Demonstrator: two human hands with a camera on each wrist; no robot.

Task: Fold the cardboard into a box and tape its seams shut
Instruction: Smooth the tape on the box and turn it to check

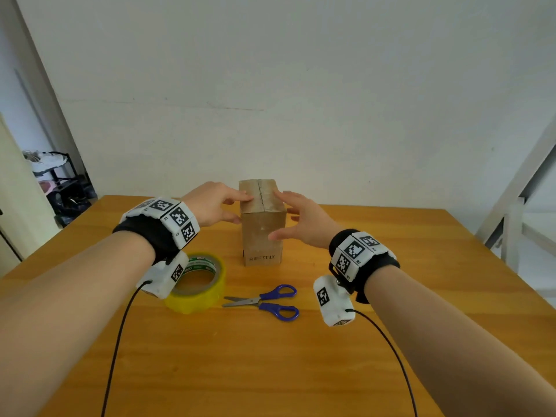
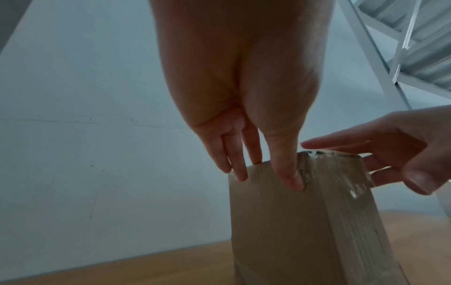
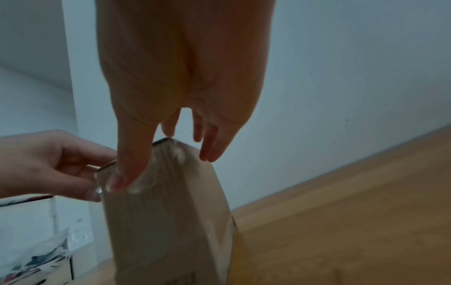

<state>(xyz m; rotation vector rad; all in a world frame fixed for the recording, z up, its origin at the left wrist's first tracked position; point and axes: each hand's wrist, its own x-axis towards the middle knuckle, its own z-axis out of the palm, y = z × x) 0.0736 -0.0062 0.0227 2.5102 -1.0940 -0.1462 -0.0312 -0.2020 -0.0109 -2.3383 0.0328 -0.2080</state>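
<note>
A tall brown cardboard box (image 1: 262, 236) stands upright at the middle of the wooden table (image 1: 301, 371). Its top flaps are closed, and glossy clear tape lies over the seam and down the side. My left hand (image 1: 241, 208) touches the box's upper left edge, straight fingers on top and thumb at the side. My right hand (image 1: 285, 216) is spread at the upper right, thumb against the front face. The left wrist view shows the left fingertips (image 2: 298, 184) on the box (image 2: 305, 231). The right wrist view shows the right thumb on the taped corner of the box (image 3: 171, 221).
A yellowish tape roll (image 1: 198, 284) lies near the box on the left, partly under my left wrist camera. Blue-handled scissors (image 1: 267, 302) lie in front of the box. A white wall stands behind the table, a white metal frame (image 1: 517, 206) at right, a black rack (image 1: 60, 182) at left.
</note>
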